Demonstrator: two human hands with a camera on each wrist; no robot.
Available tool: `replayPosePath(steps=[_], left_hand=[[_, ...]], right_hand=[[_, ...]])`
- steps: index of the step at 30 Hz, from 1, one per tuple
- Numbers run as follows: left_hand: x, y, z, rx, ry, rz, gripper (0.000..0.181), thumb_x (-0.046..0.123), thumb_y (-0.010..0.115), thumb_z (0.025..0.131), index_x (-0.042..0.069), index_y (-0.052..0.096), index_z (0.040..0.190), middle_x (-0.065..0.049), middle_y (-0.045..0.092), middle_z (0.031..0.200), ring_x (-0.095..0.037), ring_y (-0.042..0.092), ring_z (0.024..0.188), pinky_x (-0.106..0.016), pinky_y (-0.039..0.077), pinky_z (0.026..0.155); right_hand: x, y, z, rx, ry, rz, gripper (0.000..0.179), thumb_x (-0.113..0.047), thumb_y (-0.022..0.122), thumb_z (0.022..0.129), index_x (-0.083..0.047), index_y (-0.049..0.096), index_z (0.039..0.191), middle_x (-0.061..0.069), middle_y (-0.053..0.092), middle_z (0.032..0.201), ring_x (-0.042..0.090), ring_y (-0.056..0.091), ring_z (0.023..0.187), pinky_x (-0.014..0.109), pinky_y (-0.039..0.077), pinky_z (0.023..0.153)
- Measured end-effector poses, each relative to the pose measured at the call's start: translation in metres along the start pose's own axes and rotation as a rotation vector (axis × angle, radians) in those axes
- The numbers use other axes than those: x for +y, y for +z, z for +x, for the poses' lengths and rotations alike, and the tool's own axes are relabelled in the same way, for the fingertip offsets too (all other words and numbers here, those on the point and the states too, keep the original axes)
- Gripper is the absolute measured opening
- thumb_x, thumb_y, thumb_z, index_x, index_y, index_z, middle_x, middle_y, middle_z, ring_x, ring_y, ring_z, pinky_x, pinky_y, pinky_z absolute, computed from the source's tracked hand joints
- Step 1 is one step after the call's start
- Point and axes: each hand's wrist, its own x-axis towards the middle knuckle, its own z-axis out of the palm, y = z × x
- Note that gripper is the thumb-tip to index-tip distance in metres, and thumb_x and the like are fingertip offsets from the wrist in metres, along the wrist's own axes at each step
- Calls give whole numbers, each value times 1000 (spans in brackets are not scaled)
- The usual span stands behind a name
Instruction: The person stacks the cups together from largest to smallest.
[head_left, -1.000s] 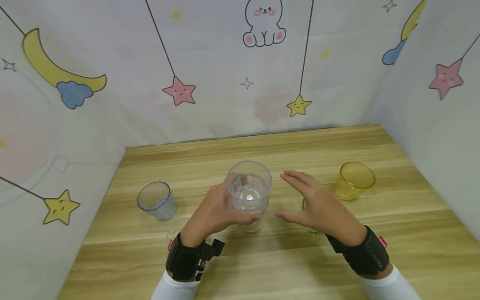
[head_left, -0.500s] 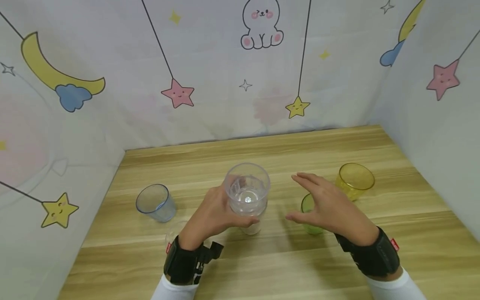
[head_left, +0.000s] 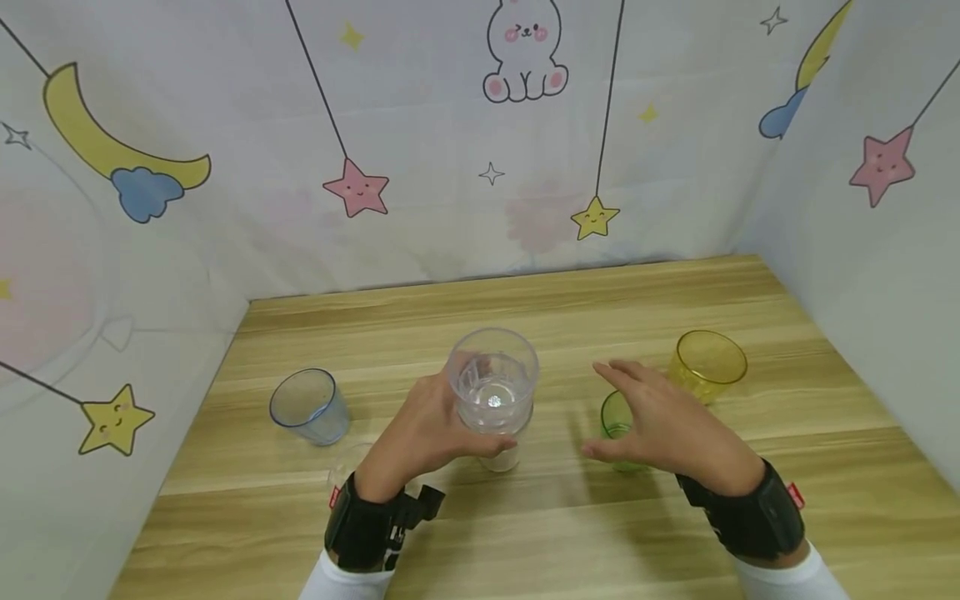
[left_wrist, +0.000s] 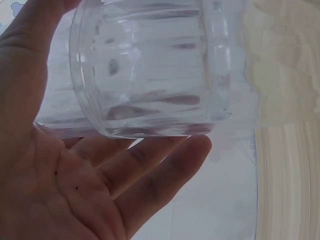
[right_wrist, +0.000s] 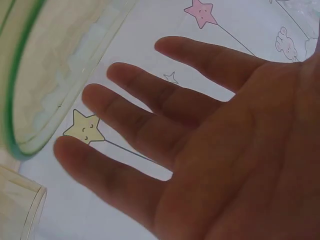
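My left hand [head_left: 427, 425] grips a clear plastic cup [head_left: 493, 375], thumb on the near side. Ribbed walls of the clear cup [left_wrist: 150, 70] show in the left wrist view, with a second clear layer beside it. A narrower clear part [head_left: 501, 458] shows below the hand; whether it belongs to the held cup I cannot tell. My right hand [head_left: 671, 417] hovers with spread fingers at the green cup [head_left: 617, 417], hiding part of it. In the right wrist view the fingers [right_wrist: 135, 120] hold nothing, and the green rim [right_wrist: 15, 120] lies beyond their tips.
A yellow cup [head_left: 708, 362] stands behind the right hand. On the left is a blue-rimmed cup [head_left: 311, 408]. Another clear cup [head_left: 347, 462] is partly hidden by the left wrist. Printed cloth walls [head_left: 420, 242] border the wooden table [head_left: 390, 325] at the back and sides.
My right hand has moved right, away from the clear cup and towards the green cup, uncovering more of it. The left hand keeps its grip, nearly still.
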Motion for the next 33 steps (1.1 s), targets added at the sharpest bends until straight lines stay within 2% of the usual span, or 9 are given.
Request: replayPosePath(steps=[4, 11, 19, 22, 29, 33], left_hand=[[0, 0, 0, -1, 1, 4, 88, 34, 97, 61, 20, 50, 134, 7, 67, 118, -9, 64, 104, -35, 53, 88], [-1, 0, 0, -7, 14, -16, 88, 33, 96, 62, 21, 50, 135, 8, 66, 118, -8, 64, 104, -35, 53, 89], [-2, 0, -1, -9, 26, -30, 87, 32, 97, 62, 21, 50, 135, 10, 66, 118, -6, 63, 104, -35, 53, 89], [-2, 0, -1, -10, 28, -29, 87, 31, 97, 62, 21, 49, 135, 9, 66, 119, -6, 63, 104, -35, 53, 89], [-2, -1, -1, -8, 27, -32, 87, 31, 97, 62, 22, 50, 134, 10, 66, 118, -6, 63, 104, -35, 53, 89], [-2, 0, 0, -12, 30, -30, 86, 31, 96, 62, 21, 50, 134, 10, 66, 118, -6, 63, 104, -35, 53, 89]], right_hand=[[1, 1, -1, -27, 16, -7, 110, -73, 76, 71, 0, 47, 148, 28, 48, 144, 49, 50, 126, 61, 47, 95], [2, 2, -2, -59, 41, -4, 106, -65, 82, 71, 2, 49, 145, 29, 51, 139, 48, 52, 124, 60, 47, 95], [5, 4, -3, -100, 95, 0, 92, -38, 90, 70, 5, 51, 142, 30, 52, 137, 49, 51, 124, 60, 46, 97], [6, 4, -3, -106, 103, 10, 91, -32, 91, 68, 8, 50, 140, 32, 53, 134, 50, 52, 122, 60, 46, 97], [7, 4, 1, -118, 134, 39, 92, -32, 88, 68, 14, 49, 137, 35, 53, 133, 52, 50, 123, 60, 44, 99], [7, 1, 1, -87, 134, 41, 91, -36, 84, 69, 12, 50, 138, 33, 56, 131, 48, 55, 118, 58, 48, 94]])
